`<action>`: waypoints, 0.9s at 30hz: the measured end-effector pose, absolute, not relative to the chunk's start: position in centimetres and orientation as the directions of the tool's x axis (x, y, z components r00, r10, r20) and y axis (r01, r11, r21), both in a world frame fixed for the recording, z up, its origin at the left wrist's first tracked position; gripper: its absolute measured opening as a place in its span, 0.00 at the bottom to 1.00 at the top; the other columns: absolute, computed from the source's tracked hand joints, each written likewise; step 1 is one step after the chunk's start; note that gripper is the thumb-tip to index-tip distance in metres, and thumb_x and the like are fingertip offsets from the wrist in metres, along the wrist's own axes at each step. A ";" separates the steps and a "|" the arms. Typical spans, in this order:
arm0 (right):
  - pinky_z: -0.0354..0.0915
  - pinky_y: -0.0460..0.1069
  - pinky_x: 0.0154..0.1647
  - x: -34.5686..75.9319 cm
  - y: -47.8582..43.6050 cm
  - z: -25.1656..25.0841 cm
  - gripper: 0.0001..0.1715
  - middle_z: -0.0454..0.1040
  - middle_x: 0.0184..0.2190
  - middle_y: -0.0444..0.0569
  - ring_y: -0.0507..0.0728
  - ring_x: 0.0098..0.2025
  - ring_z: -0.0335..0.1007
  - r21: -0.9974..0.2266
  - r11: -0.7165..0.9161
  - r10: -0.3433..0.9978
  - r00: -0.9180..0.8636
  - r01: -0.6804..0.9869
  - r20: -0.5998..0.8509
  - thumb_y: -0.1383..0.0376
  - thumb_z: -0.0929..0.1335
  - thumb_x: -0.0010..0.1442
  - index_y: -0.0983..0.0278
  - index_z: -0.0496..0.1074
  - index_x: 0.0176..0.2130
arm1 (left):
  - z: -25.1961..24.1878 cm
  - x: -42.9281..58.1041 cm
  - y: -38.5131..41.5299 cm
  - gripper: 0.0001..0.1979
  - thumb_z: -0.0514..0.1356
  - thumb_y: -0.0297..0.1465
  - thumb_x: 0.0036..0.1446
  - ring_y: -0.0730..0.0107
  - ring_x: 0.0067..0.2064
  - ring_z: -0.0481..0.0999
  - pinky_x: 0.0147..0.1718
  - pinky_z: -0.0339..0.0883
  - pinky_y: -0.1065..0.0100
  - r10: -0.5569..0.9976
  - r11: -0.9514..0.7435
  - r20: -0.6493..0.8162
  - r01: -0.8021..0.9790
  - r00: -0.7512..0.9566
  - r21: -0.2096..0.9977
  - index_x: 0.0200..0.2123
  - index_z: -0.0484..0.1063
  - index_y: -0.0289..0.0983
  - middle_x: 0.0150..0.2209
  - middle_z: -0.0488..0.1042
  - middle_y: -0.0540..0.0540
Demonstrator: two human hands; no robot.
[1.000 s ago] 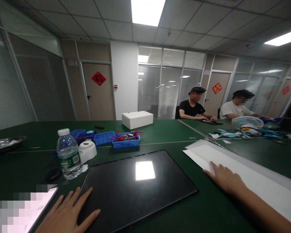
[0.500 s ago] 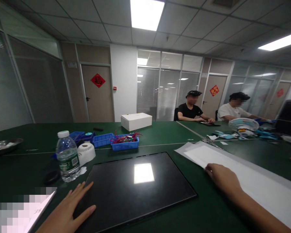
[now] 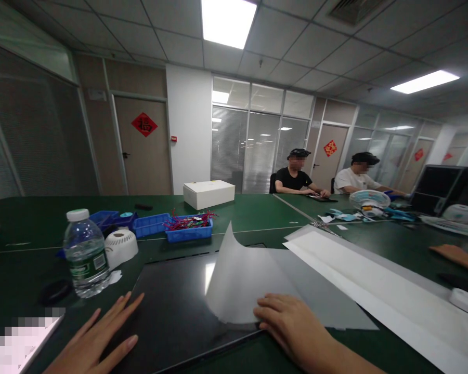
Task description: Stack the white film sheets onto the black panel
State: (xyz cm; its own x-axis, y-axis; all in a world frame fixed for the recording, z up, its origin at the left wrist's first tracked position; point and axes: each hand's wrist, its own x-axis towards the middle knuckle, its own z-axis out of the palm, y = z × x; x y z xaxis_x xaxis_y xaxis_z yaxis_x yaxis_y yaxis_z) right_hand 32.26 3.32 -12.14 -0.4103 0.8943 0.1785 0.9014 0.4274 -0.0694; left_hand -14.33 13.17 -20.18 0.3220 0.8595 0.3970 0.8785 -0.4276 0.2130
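A black flat screen panel point(image 3: 171, 306) lies on the green table in front of me. My left hand point(image 3: 97, 337) rests with spread fingers at the panel's left edge. Over the panel's right half lies a thin translucent sheet point(image 3: 253, 280), its left part curling up off the glossy surface. My right hand point(image 3: 284, 322) grips this sheet near the panel's front edge; the fingertips are partly hidden. To the right, a stack of white sheets point(image 3: 374, 296) lies slantwise on the table, partly beneath or beside the translucent sheet's far end.
A water bottle point(image 3: 86, 254) and a white rounded device point(image 3: 120, 246) stand at left. Behind are blue trays point(image 3: 189, 236), one with red wires, and a white box point(image 3: 208, 195). Two people sit across the table. Another person's hand point(image 3: 454, 257) is at far right.
My right hand has moved left from the white stack, drawing a translucent sheet over the panel. My left hand stays at the panel's left edge. The view has turned slightly right.
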 end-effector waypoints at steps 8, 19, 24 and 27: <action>0.64 0.63 0.67 33.4 3.7 -12.0 0.31 0.60 0.69 0.52 0.66 0.69 0.60 0.004 0.501 0.839 -0.487 0.865 0.244 0.49 0.60 0.72 0.57 0.65 0.67 | -20.2 -14.8 12.5 0.29 0.51 0.47 0.71 0.55 0.73 0.53 0.71 0.50 0.44 0.892 -0.415 0.289 0.883 0.348 0.218 0.72 0.49 0.55 0.73 0.53 0.54; 0.71 0.61 0.57 37.5 5.3 -12.5 0.31 0.79 0.51 0.53 0.62 0.53 0.76 -0.113 0.248 0.947 -0.216 0.962 0.239 0.48 0.55 0.73 0.59 0.77 0.55 | -20.8 -14.3 11.4 0.33 0.58 0.53 0.64 0.43 0.72 0.57 0.67 0.55 0.37 0.941 -0.287 0.251 0.928 0.226 0.238 0.69 0.62 0.50 0.71 0.61 0.47; 0.60 0.61 0.69 35.7 4.4 -13.2 0.34 0.64 0.68 0.51 0.62 0.68 0.62 -0.237 0.437 0.898 -0.409 0.867 0.161 0.47 0.59 0.72 0.55 0.60 0.70 | -19.5 -13.5 11.0 0.39 0.59 0.56 0.60 0.35 0.71 0.56 0.65 0.57 0.34 0.961 -0.239 0.195 0.946 0.198 0.219 0.69 0.63 0.46 0.71 0.60 0.44; 0.58 0.60 0.70 36.5 5.0 -13.8 0.34 0.60 0.70 0.49 0.60 0.70 0.59 -0.174 0.464 0.879 -0.426 0.869 0.216 0.48 0.61 0.72 0.53 0.57 0.71 | -18.1 -12.9 10.8 0.39 0.57 0.57 0.61 0.35 0.71 0.56 0.66 0.55 0.35 0.970 -0.223 0.135 0.958 0.200 0.183 0.69 0.63 0.44 0.71 0.59 0.42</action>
